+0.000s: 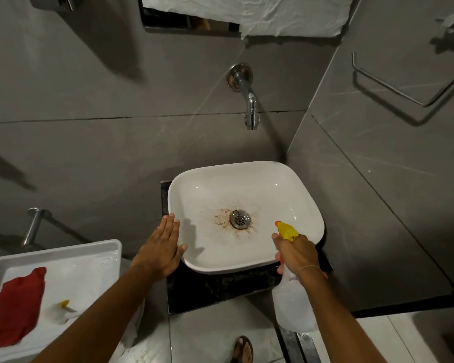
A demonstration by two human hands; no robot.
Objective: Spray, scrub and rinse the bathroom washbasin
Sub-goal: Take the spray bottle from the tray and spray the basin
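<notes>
A white washbasin (294, 197) sits on a dark counter, with brown stains around its metal drain (239, 219). My right hand (295, 254) grips a clear spray bottle (291, 307) by the neck, and its yellow nozzle (287, 231) points over the basin's near right rim toward the bowl. My left hand (163, 247) lies flat on the basin's left rim, fingers apart, holding nothing. A chrome wall tap (249, 100) juts out above the basin.
A white tray (63, 251) at lower left holds a red cloth (17, 307) and a second small yellow-capped bottle (60, 311). A chrome bar (33, 226) sticks out of the left wall. A towel ring (393, 82) hangs on the right wall. A sandalled foot (243, 349) stands below.
</notes>
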